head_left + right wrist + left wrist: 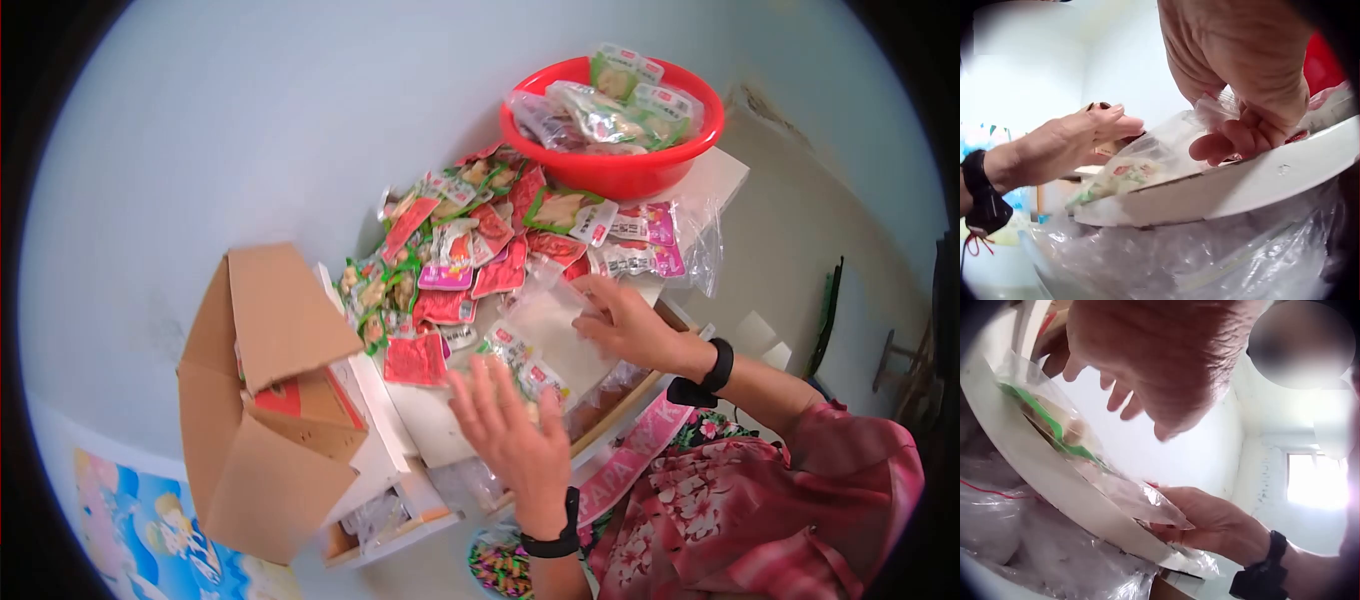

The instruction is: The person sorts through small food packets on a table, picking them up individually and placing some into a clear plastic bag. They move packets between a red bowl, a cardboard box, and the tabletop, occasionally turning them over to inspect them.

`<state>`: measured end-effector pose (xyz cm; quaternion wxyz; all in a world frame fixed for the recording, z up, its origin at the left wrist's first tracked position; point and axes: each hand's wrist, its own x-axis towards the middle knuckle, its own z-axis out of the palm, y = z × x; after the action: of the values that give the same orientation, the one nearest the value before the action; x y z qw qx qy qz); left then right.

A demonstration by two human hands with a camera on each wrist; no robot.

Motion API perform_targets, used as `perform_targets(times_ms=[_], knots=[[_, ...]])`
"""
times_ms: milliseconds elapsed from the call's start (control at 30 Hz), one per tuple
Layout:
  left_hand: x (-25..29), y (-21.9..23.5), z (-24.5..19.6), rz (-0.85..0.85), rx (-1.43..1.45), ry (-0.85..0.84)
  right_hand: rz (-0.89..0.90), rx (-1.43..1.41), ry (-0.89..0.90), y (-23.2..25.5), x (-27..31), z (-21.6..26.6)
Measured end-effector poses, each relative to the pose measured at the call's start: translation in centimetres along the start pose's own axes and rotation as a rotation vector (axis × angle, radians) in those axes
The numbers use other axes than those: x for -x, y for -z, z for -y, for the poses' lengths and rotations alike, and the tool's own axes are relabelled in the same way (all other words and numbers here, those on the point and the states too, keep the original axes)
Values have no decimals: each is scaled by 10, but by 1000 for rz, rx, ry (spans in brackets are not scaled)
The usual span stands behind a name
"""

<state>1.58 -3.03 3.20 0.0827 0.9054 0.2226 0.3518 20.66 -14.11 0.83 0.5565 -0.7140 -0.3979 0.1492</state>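
Observation:
My right hand [632, 325] pinches the top end of a clear plastic bag [1172, 139] between thumb and fingers. Inside the bag lies a green-and-white snack packet [520, 362], which rests on the white tabletop [420, 410]. Just over the packet's near end, my left hand [512, 435] hovers with its fingers stretched out and holds nothing. From below, the left wrist view shows the bag's green-edged packet [1057, 422] under that palm. Each wrist wears a black band.
A heap of red, green and purple snack packets [470, 270] lies against the wall. Behind it stands a red basin [640, 175] of filled bags. An open cardboard box [290, 320] is at the left. Clear plastic bags [1210, 256] fill the space under the table edge.

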Motion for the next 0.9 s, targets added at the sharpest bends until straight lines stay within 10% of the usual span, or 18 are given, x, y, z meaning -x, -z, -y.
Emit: perform_targets(times_ms=[300,700,900], knots=[[-10,-22,14,406,-244,-119,-178,-23,110,17,11,-9],[-123,-5,-3,348,169,-207,-253,-186,122,18,19,-24],[-197,-37,19,597,306,85,-226,-112,178,21,17,-30]])
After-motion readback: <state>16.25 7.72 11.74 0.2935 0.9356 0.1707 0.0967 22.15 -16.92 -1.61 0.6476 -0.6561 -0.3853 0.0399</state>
